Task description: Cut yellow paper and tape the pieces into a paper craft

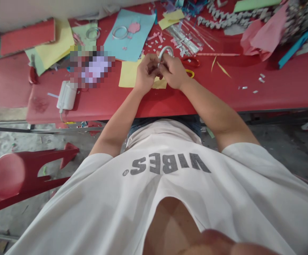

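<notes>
We saw a red table (265,88) littered with paper scraps. A light blue sheet (129,32) lay on it with paper rings (120,32) on top, near red-handled scissors (190,62) and a white power adapter (66,95). Paper chains (231,14) lay along the far edge. A red plastic chair (29,173) stood on the concrete floor (289,148).

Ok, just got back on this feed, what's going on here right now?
A person at a red table is working with both bare hands. The left hand and right hand pinch a small pale paper loop between them, above a sheet of yellow paper. Red-handled scissors lie just beyond the right hand. A light blue sheet lies further along the table among other coloured paper and scraps.
</notes>
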{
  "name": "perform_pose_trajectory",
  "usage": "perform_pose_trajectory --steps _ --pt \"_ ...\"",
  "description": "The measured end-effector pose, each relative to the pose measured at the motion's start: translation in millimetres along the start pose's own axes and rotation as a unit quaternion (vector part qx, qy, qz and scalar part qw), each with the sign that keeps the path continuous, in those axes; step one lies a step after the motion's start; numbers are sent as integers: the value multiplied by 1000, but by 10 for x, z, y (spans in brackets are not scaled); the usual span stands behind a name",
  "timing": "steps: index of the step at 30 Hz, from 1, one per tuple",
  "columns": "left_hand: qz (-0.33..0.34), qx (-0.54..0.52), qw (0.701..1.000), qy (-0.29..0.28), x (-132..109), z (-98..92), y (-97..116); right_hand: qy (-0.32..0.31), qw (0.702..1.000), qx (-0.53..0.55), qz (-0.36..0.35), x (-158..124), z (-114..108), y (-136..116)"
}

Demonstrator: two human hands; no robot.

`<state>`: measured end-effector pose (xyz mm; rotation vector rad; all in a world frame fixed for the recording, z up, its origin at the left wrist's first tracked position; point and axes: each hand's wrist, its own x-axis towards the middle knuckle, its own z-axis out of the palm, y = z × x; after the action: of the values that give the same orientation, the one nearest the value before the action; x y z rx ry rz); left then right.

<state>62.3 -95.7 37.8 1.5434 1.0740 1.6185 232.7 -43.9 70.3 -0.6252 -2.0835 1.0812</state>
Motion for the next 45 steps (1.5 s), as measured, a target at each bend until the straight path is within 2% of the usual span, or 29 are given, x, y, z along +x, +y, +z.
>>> perform_pose_trajectory --steps 3,8,11,15,18,23,29,33,39,45 --pt "7 -1 1000 -7 2 -4 -17 15 998 -56 -20 -2 -4 -4" --pt "24 3 1000 12 2 12 -18 2 1000 -21 -10 3 -36 17" --pt "31 61 997 20 -4 -12 -21 1 999 -34 -4 12 -54 50" --pt "103 176 978 37 -19 -88 -13 6 998 -62 -25 24 -53 58" --pt "136 210 967 44 -35 -119 36 11 997 -78 -25 24 -46 22" --pt "118 207 970 52 -36 -114 82 22 989 -142 -31 18 -43 -26" --pt "144 215 966 24 -3 -169 -17 53 985 -160 -41 66 32 107" --pt "114 226 967 29 -6 -184 -22 33 984 -167 -41 89 51 148" --pt "134 274 952 35 -16 -146 30 6 990 -137 -16 58 22 69" --pt "139 287 946 60 -18 -157 58 7 990 -138 -21 41 19 21"
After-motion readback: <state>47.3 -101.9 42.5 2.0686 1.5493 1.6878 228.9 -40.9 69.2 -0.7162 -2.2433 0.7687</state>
